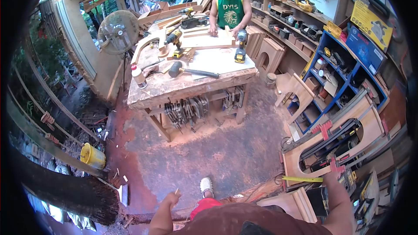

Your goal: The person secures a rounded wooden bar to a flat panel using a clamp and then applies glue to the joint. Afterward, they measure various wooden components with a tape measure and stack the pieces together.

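My left hand [172, 199] is held out low over the floor, fingers closed on a short, thin, light-coloured stick that looks like a pencil [177, 191]. On the right, my right hand [332, 179] is at the clamped wooden panels, at the end of a yellow tape measure [302, 179]. Its fingers are small and partly hidden, but they appear closed on the tape. Beside this hand are a red clamp jaw [335, 166] and an arched wooden panel [311, 159]. More flat boards [289, 204] lie just below the tape.
A workbench [196, 88] ahead bears drills, a mallet [175, 69] and a glue bottle [138, 76]. Another person [229, 8] stands behind it. Blue shelves [324, 82] line the right side. At left are a fan [118, 32], a yellow bucket [92, 156] and a brush [123, 195].
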The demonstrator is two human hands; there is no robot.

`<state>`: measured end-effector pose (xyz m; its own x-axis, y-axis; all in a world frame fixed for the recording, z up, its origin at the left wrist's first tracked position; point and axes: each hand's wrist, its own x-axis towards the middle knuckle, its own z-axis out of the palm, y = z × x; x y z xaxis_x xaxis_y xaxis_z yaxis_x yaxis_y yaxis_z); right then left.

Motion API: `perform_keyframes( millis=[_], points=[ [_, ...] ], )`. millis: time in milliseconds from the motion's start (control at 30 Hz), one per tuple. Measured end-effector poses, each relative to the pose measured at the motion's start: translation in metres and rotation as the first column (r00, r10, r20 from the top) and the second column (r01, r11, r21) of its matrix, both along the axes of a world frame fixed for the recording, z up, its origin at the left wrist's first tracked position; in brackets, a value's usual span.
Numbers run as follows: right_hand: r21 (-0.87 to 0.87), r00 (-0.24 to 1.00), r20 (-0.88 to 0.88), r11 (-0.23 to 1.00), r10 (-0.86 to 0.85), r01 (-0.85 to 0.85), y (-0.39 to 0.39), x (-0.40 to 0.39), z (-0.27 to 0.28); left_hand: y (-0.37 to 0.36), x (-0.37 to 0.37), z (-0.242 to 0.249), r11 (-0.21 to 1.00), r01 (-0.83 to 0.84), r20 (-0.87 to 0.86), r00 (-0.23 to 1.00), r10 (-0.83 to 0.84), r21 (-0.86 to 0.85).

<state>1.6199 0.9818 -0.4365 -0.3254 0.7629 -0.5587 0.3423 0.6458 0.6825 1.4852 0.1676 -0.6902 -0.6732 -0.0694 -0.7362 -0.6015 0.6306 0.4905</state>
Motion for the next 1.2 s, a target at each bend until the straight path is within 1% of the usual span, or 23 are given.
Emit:
perform_keyframes(
  millis=[33,100,167,200,267,300,333,400,567,633,667,700,767,800,833,867,933,967,1033,1067,1133,1167,1200],
  points=[
    [-0.057,0.998,-0.038,0.997,-0.049,0.046,-0.004,-0.002,-0.011,-0.003,-0.007,-0.005,1.0,0.012,0.01,1.0,-0.012,-0.004],
    [-0.214,0.983,-0.174,0.977,-0.052,0.014,-0.019,-0.008,-0.033,-0.009,-0.01,-0.013,1.0,0.022,0.024,0.999,-0.021,-0.009],
    [-0.41,0.954,-0.293,0.909,-0.06,-0.069,-0.016,-0.016,-0.1,-0.012,-0.019,-0.014,1.0,0.027,0.002,1.0,-0.027,-0.008],
    [-0.484,0.944,-0.306,0.874,-0.125,-0.041,-0.029,-0.026,-0.118,-0.019,-0.026,-0.028,0.999,0.03,-0.003,1.0,-0.031,-0.01],
    [-0.621,0.909,-0.334,0.784,-0.247,-0.015,-0.069,-0.048,-0.151,-0.035,-0.037,-0.069,0.996,0.09,0.096,0.991,-0.089,-0.012],
    [-0.682,0.883,-0.351,0.731,-0.31,-0.014,-0.098,-0.061,-0.161,-0.047,-0.056,-0.068,0.994,0.109,0.09,0.99,-0.107,-0.012],
    [-0.681,0.878,-0.357,0.732,-0.318,-0.012,-0.116,-0.064,-0.165,-0.052,-0.063,-0.065,0.996,0.094,0.073,0.993,-0.093,-0.008],
    [-0.664,0.744,-0.559,0.735,-0.366,-0.137,-0.145,-0.069,-0.165,-0.061,-0.094,-0.059,0.996,0.088,0.054,0.995,-0.087,-0.016],
    [-0.726,0.631,-0.587,0.675,-0.507,-0.133,-0.182,-0.085,-0.153,-0.071,-0.206,-0.064,0.97,0.222,-0.071,0.971,-0.23,-0.103],
    [-0.862,0.483,-0.486,0.489,-0.728,-0.129,-0.191,-0.096,-0.147,-0.059,-0.254,-0.066,0.955,0.268,-0.14,0.948,-0.285,-0.124],
    [-0.784,0.494,-0.6,0.588,-0.63,-0.202,-0.212,-0.112,-0.112,-0.048,-0.271,-0.058,0.953,0.274,-0.135,0.947,-0.29,-0.126],
    [-0.785,0.493,-0.597,0.587,-0.633,-0.197,-0.216,-0.124,-0.112,-0.026,-0.293,-0.043,0.947,0.296,-0.18,0.932,-0.315,-0.127],
    [-0.83,0.327,-0.554,0.475,-0.766,-0.293,-0.215,-0.152,-0.115,0.032,-0.341,0.007,0.932,0.338,-0.276,0.891,-0.361,-0.13],
    [-0.832,0.328,-0.55,0.472,-0.768,-0.291,-0.22,-0.169,-0.107,0.059,-0.357,0.035,0.921,0.382,-0.288,0.876,-0.387,-0.076],
    [-0.806,0.314,-0.579,0.469,-0.753,-0.361,-0.227,-0.194,-0.09,0.084,-0.375,0.055,0.906,0.424,-0.305,0.86,-0.41,-0.024],
    [-0.774,0.297,-0.607,0.462,-0.738,-0.433,-0.232,-0.224,-0.075,0.107,-0.392,0.061,0.906,0.421,-0.306,0.859,-0.41,-0.03],
    [-0.752,0.289,-0.629,0.469,-0.722,-0.464,-0.239,-0.283,-0.048,0.14,-0.414,0.067,0.856,0.515,-0.43,0.781,-0.453,0.035],
    [-0.728,0.281,-0.653,0.48,-0.704,-0.489,-0.241,-0.306,-0.037,0.151,-0.42,0.08,0.86,0.509,-0.414,0.79,-0.453,0.03],
    [-0.688,0.258,-0.665,0.439,-0.701,-0.579,-0.232,-0.359,-0.051,0.177,-0.427,0.127,0.877,0.48,-0.431,0.796,-0.425,0.023],
    [-0.687,0.259,-0.647,0.401,-0.718,-0.606,-0.235,-0.383,-0.037,0.186,-0.433,0.154,0.88,0.475,-0.412,0.807,-0.423,0.026],
    [-0.703,0.282,-0.589,0.308,-0.757,-0.641,-0.239,-0.438,-0.008,0.198,-0.45,0.197,0.889,0.456,-0.22,0.871,-0.439,0.033],
    [-0.722,0.306,-0.543,0.248,-0.782,-0.646,-0.241,-0.462,0.0,0.199,-0.454,0.202,0.892,0.449,-0.209,0.877,-0.432,0.042],
    [-0.705,0.307,-0.543,0.225,-0.782,-0.673,-0.239,-0.488,-0.004,0.199,-0.461,0.206,0.925,0.368,-0.362,0.878,-0.312,0.094]
  ],
)
